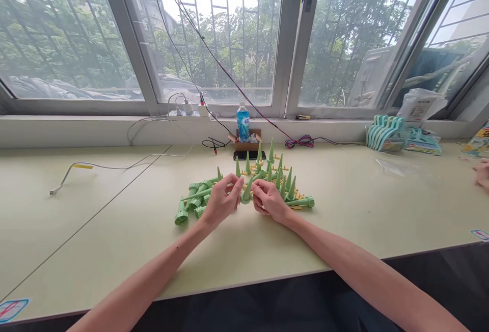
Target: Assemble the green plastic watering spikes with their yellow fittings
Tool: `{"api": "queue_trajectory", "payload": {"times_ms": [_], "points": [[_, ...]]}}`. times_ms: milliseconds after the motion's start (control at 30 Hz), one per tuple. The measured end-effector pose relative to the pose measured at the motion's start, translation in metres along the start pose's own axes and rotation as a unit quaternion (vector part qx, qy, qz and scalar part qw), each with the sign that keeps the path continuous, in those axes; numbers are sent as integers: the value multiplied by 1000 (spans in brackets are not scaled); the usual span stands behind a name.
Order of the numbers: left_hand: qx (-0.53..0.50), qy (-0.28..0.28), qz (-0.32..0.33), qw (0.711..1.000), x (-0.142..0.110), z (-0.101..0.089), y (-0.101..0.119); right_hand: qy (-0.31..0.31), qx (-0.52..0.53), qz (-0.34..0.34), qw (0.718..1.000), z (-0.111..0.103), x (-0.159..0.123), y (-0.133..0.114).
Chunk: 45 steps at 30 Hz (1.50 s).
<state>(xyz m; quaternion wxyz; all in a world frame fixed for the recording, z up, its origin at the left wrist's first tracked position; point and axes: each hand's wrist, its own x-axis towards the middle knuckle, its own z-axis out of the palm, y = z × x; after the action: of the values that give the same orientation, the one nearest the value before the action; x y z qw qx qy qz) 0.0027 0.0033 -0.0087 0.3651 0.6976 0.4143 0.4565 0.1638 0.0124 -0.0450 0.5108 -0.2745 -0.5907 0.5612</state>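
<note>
Both my hands meet over the middle of the pale green table. My left hand and my right hand are closed in pinches on one green cone-shaped spike held between them, tip up. Behind them stand several upright green spikes with small yellow pieces among them. A heap of green spikes lying on their sides sits just left of my left hand. One more lies at the right.
A water bottle, a small cardboard box and a black phone sit by the window sill. Cables trail left across the table. Teal plastic items lie far right, near another person's hand.
</note>
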Motion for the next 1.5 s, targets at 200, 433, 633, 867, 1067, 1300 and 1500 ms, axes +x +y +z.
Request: {"api": "queue_trajectory", "payload": {"times_ms": [200, 433, 633, 867, 1067, 1300, 1500], "points": [[-5, -25, -6, 1000, 2, 0, -3, 8, -69, -30, 997, -1, 0, 1], [-11, -70, -61, 996, 1, -1, -1, 77, -342, -188, 917, -6, -1, 6], [-76, -139, -145, 977, 2, -1, 7, 51, -422, -249, 870, -9, -3, 2], [-149, -165, -143, 964, 3, -2, 2, 40, -478, -287, 829, -8, -2, 0], [-203, -171, -141, 954, 2, -4, 6, 37, -504, -299, 810, -7, -2, -2], [-138, -143, -95, 975, 2, -6, 6, 32, -471, -294, 831, -6, -3, -1], [-58, -114, -46, 991, 0, -6, 3, 68, -418, -272, 864, -2, -4, -4]]}}
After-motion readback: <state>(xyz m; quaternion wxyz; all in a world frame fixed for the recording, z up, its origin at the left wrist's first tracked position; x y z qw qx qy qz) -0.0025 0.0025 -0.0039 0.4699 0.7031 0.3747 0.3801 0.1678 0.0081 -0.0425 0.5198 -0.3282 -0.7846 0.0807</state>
